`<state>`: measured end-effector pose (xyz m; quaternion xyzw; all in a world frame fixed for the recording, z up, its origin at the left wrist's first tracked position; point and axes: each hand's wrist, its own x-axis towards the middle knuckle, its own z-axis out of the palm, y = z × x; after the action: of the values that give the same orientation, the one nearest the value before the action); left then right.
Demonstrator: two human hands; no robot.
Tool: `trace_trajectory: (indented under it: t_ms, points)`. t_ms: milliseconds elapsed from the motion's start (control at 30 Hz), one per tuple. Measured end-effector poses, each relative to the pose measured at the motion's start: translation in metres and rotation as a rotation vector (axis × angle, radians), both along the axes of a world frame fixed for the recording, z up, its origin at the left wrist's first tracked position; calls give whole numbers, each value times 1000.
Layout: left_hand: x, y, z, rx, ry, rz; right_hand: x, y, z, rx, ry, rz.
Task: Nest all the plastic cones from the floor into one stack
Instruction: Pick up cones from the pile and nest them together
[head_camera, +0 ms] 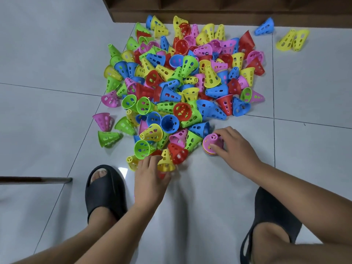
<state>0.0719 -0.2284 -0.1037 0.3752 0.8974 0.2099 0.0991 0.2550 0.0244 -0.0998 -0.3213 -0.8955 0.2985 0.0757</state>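
Left hand [150,180] at lower centre is motion-blurred, fingertips among cones at the pile edge, thumb by a yellow cone [166,161]; cannot tell if it grips. Right hand [235,147] pinches the short nested stack [211,144], pink on top, lower rims half hidden. It stands on the floor tiles [209,187], just right of the loose cone pile [181,79] at centre frame.

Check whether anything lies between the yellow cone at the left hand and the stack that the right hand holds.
A red cone lies right beside the yellow cone on the stack's side; past it there is only bare floor. The right hand has its fingers round the stack near its top.
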Motion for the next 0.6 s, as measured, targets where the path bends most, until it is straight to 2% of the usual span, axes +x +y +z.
trace_trajectory:
  t_ms: [133, 233, 300, 400, 500, 600]
  points:
    - [-8, -25, -6, -29, 34, 71, -1, -5, -10, -70, -20, -41]
    - [-8, -37, -11, -87, -32, 138, -7, -14, -2, 129, -24, -26]
    - [-7, -42, -14, -134, -65, 192, -14, -25, 9, 287, -3, 90]
    - [-3, -50, -20, -255, -80, 233, -29, -44, 16, 385, 3, 320]
    - [-1, -55, -22, -310, -147, 244, -43, -60, 10, 371, -38, 464]
    - [0, -53, -20, -300, -152, 203, -51, -68, 4, 268, -151, 514]
